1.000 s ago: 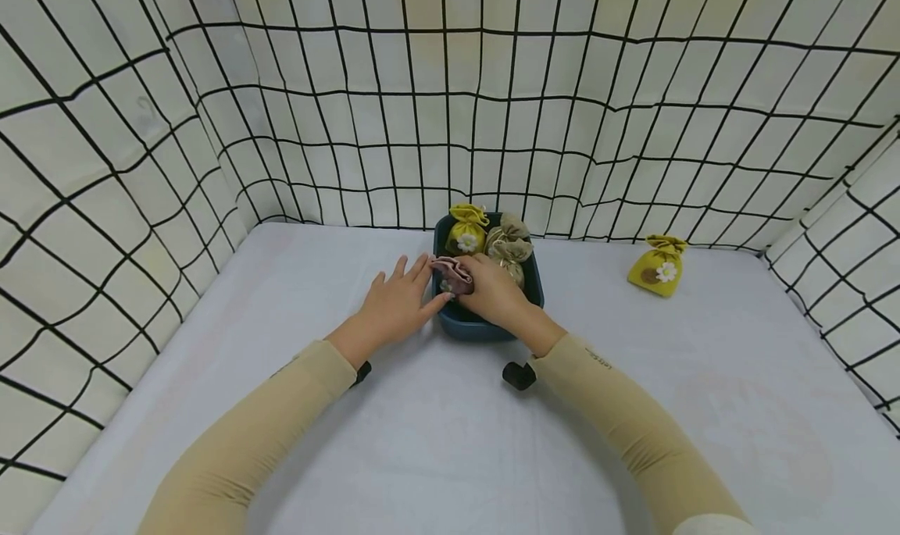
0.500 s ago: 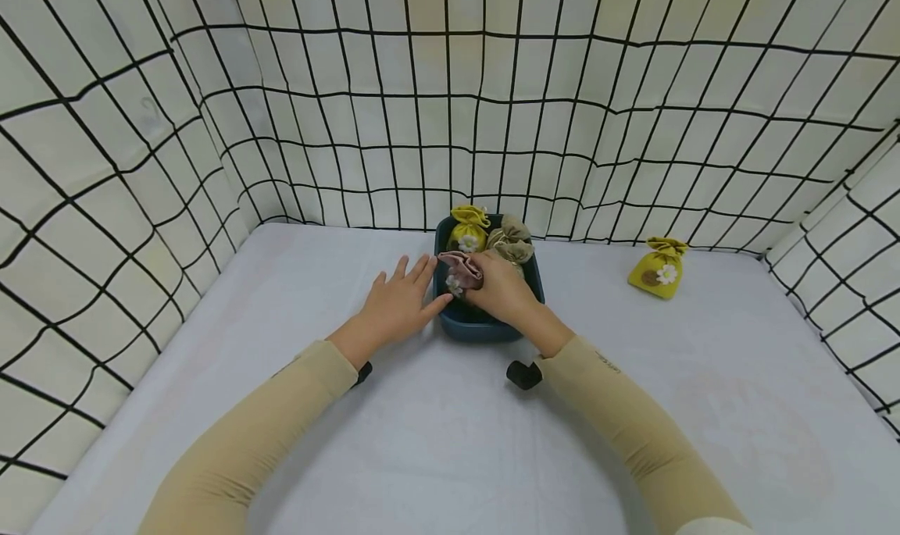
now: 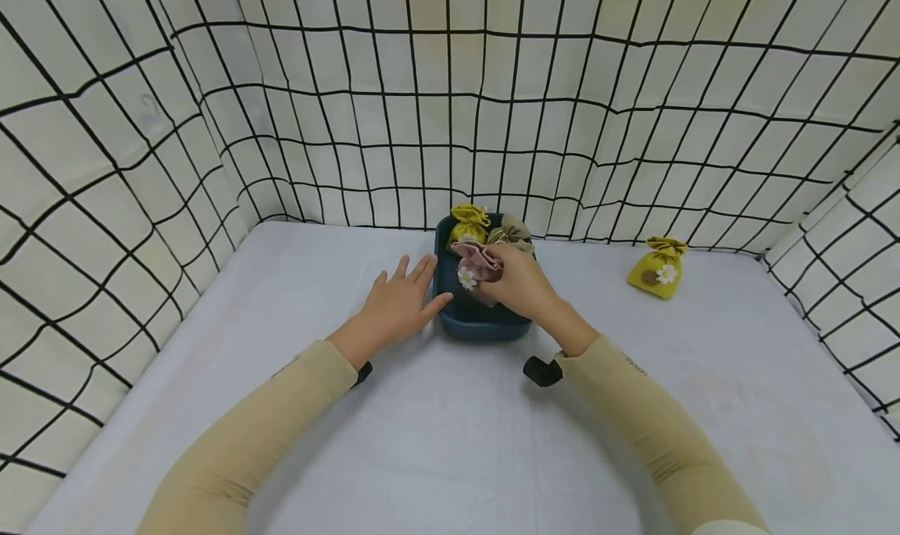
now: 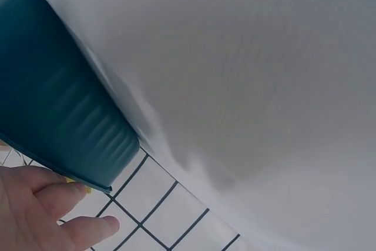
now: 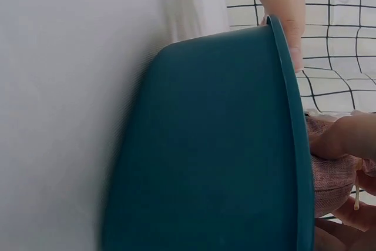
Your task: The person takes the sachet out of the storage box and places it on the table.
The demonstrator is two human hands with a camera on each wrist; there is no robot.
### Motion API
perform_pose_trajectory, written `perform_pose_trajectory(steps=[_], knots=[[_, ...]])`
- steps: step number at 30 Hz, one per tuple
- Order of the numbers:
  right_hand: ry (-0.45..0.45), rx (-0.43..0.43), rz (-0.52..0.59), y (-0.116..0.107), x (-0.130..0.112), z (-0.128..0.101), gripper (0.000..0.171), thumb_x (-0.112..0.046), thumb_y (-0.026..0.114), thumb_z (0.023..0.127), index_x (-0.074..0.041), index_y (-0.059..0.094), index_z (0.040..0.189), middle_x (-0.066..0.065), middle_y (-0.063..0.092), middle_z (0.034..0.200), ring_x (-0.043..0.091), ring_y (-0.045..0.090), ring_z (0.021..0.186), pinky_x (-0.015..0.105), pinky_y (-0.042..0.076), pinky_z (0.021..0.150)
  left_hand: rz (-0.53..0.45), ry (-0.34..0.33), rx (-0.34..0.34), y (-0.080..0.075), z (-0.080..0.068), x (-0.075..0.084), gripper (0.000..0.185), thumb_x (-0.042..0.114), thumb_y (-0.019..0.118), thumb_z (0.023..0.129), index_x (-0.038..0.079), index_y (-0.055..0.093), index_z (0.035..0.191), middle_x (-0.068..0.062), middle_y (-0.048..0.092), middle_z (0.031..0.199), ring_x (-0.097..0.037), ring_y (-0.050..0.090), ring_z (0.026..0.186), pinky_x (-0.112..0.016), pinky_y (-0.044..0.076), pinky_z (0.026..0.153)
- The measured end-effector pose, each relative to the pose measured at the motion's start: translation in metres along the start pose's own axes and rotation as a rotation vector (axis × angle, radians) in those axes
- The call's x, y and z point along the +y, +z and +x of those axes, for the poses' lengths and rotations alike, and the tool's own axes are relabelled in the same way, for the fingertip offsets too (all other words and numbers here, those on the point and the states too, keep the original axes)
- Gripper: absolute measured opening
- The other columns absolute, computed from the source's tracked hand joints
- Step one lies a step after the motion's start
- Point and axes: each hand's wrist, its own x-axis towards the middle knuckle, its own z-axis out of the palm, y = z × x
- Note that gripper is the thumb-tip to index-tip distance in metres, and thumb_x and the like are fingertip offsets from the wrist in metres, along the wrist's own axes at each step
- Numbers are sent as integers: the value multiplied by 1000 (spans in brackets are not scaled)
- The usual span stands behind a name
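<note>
My right hand (image 3: 523, 283) pinches a small pink drawstring pouch (image 3: 480, 260) with a white flower on it, over the dark teal basin (image 3: 481, 332). In the right wrist view, thumb and fingers grip the woven pink pouch (image 5: 332, 183) just past the basin's rim. My left hand (image 3: 399, 301) lies with straight, spread fingers against the basin's left rim; the left wrist view has its fingers at that rim too. Inside the basin, toward the back, sit a yellow pouch (image 3: 469, 221) and a beige-green pouch (image 3: 513, 232), the latter partly hidden behind my right hand.
Another yellow pouch (image 3: 658, 268) with a white flower stands on the white-covered table (image 3: 436, 441), well right of the basin. Black grid netting (image 3: 394, 121) over pale sheeting encloses the back and both sides; the basin stands close to the back netting.
My right hand has lifted the pink pouch up from low at the basin's left side and moved it to the right. My left hand has stayed at the rim.
</note>
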Motion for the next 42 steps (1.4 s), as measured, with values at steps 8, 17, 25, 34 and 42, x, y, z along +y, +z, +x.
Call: perform_pose_trajectory(steps=[8,17,25,34,42], knots=[[3,-23,62,-10,4,-7,52,-7,78,89,1,61,138,18,65,130,31,65,112,44,55,89,9,10,9,-2,1,0,81,59,39,107,7,16,165,-9,21,168,-41,15,154,-67,21,116],[1,-59,182,-26,15,-12,59,-4,75,91,7,53,145,24,59,140,37,61,123,47,52,98,13,18,15,-3,2,1,80,58,41,107,8,18,165,-8,21,168,-40,14,154,-66,22,116],[36,-96,207,-36,23,-17,61,-5,73,92,6,50,148,24,61,137,36,63,118,47,54,95,15,24,13,-3,2,2,80,57,42,107,8,18,165,-9,22,168,-41,15,154,-67,22,116],[97,-80,156,-45,25,-20,65,-11,74,92,7,48,149,25,57,142,39,62,119,48,54,94,-2,21,-3,-1,3,2,80,57,42,107,8,17,165,-8,20,169,-40,13,154,-67,21,116],[124,-84,185,-55,24,-22,67,-12,74,93,5,46,151,24,49,150,45,54,131,52,49,102,5,17,-3,-1,3,0,79,57,41,107,9,17,165,-8,21,169,-41,14,154,-67,22,116]])
